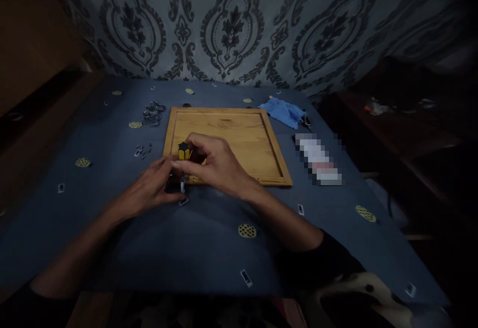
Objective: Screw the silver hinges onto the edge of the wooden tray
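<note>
A wooden panel (231, 141) with a raised frame lies flat on the table. At its near left corner my right hand (214, 161) is closed around a yellow-and-black handle, which looks like a screwdriver (183, 152); its shaft and tip are hidden. My left hand (159, 183) is beside it at the same corner. Between the left thumb and fingers shows a small curved metal hook (182, 185), close to the panel's near edge. How the hook meets the wood is covered by my fingers.
Several metal hooks (152, 114) lie in a pile left of the panel, with small screws (142, 151) nearer. A blue cloth (284, 111) sits at the back right, and a blurred flat object (319, 161) on the right. The blue-covered table (209, 253) meets a patterned wall.
</note>
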### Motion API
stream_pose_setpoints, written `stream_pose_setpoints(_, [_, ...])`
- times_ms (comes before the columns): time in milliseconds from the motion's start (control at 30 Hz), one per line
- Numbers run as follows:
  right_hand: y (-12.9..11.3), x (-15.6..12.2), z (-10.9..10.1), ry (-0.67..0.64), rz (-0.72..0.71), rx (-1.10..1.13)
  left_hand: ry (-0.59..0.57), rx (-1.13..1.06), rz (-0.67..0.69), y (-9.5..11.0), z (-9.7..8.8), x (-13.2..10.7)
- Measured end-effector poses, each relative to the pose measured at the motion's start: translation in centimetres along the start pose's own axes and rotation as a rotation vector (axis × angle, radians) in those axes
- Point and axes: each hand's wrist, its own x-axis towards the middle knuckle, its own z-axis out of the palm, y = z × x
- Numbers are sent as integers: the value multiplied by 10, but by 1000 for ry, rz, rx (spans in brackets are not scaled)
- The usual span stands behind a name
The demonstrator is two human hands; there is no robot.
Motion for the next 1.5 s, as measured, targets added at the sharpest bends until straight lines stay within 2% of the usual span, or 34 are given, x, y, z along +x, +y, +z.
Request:
stream_pose_setpoints(133, [0, -3, 9, 110, -35, -46, -20, -7, -7, 4, -2, 0])
stream_pose_setpoints(300, [0, -2, 7, 236, -28, -104, -44, -54, -26, 9, -5, 1])
stream_pose_setpoints(533, [2, -1, 7, 201, -83, -106, -37, -42, -39, 8, -5, 1])
stream_pose_setpoints(967, [7, -1, 10, 163, -13, -63, -19, -13, -35, 5, -1, 1])
stream_pose_setpoints(1100, [7, 0, 4, 81, -1, -22, 26, -29, -19, 4, 3, 1])
stream_pose_setpoints(1200, [6, 0, 0, 21, -12, -12, 14, -23, -8, 4, 1, 2])
stream_pose_setpoints(1300, [4, 0, -2, 36, -20, -14, -20, -28, -9, 4, -1, 2])
stream_pose_setpoints(1500, [4, 0, -2, 96, -33, -66, 4, -23, 1, 2, 1, 1])
